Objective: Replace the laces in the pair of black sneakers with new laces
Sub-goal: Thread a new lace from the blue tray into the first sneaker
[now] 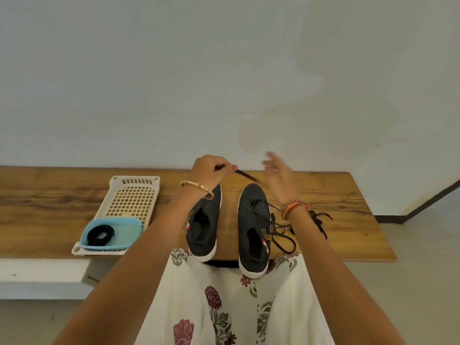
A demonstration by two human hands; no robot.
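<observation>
wooden table (323, 195), plastic tray (134, 195) (matt)

Two black sneakers (229, 227) on wooden table (348, 195), lace (245, 174) in left hand (211, 170).

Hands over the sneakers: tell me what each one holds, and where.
Left hand pinches a black lace near its end, between thumb and fingertips. Right hand, blurred, fingers spread, holds nothing.

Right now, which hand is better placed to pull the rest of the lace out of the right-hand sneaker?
Probably the left hand: its fingers already pinch the lace. The right hand hovers open above that sneaker, holding nothing.
</observation>
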